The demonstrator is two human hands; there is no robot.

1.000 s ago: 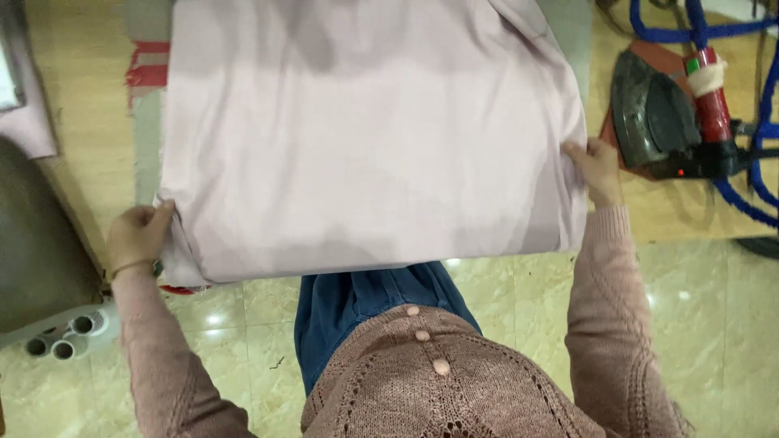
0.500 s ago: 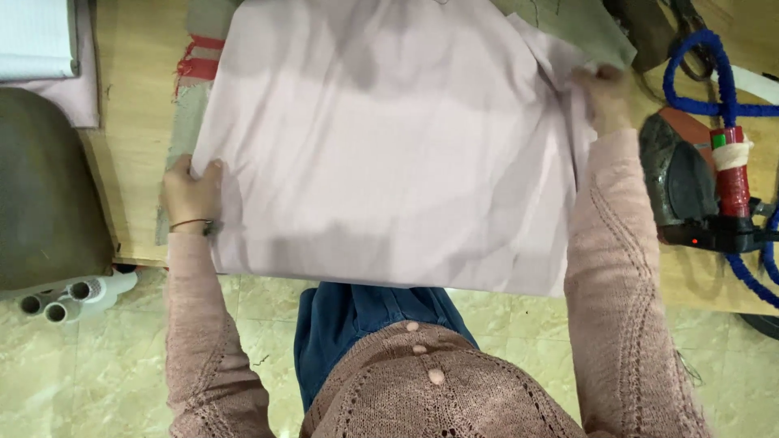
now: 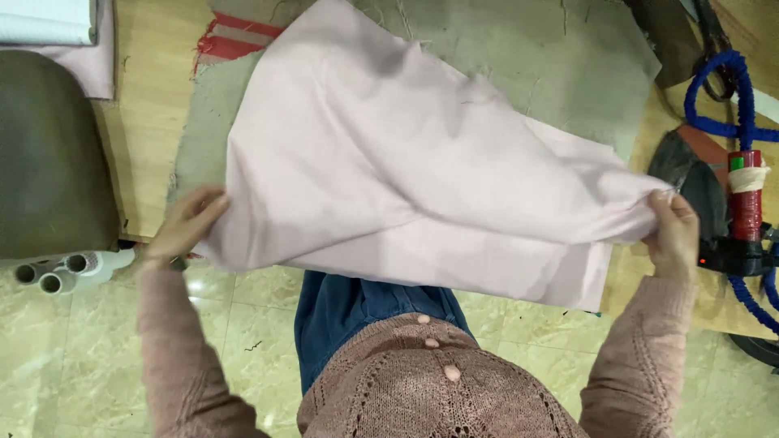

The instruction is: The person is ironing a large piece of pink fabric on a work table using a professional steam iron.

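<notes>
Cloth (image 3: 389, 178), pale pink, lay over the grey pad (image 3: 568, 73) on the counter (image 3: 150, 146), w/ its near part hanging past the counter's front edge. It was bunched and creased, pulled into a slanted shape: narrow toward the far edge, wide along the front. A fold ran diagonally across it from the left front toward the right side.

Left hand (image 3: 185, 225) was at the cloth's left front corner, right at the counter's front edge. Fingers were curled under the hem, thumb on top; looked clamped on the cloth, though the grip itself was partly hidden by fabric.

Right hand (image 3: 673, 235) was at the right front part of the counter, fingers together and pinched on the cloth's right corner, lifting it a bit so the fabric stretched taut toward that hand.

Just beside the right hand, near the counter's right edge, sat a dark iron (image 3: 698, 191), w/ a red handle (image 3: 745, 203) and a blue coiled hose (image 3: 722, 97) looping above and below it. Red striped fabric (image 3: 235, 40) peeked out from under the pad at the far left. A dark rounded object (image 3: 53, 154) sat at the counter's left side, and white tubes (image 3: 73, 268) lay below it near the floor. Person wore a pink knit cardigan (image 3: 438, 389) over blue denim (image 3: 357, 316). Floor (image 3: 81, 357) was pale marbled tile.
</notes>
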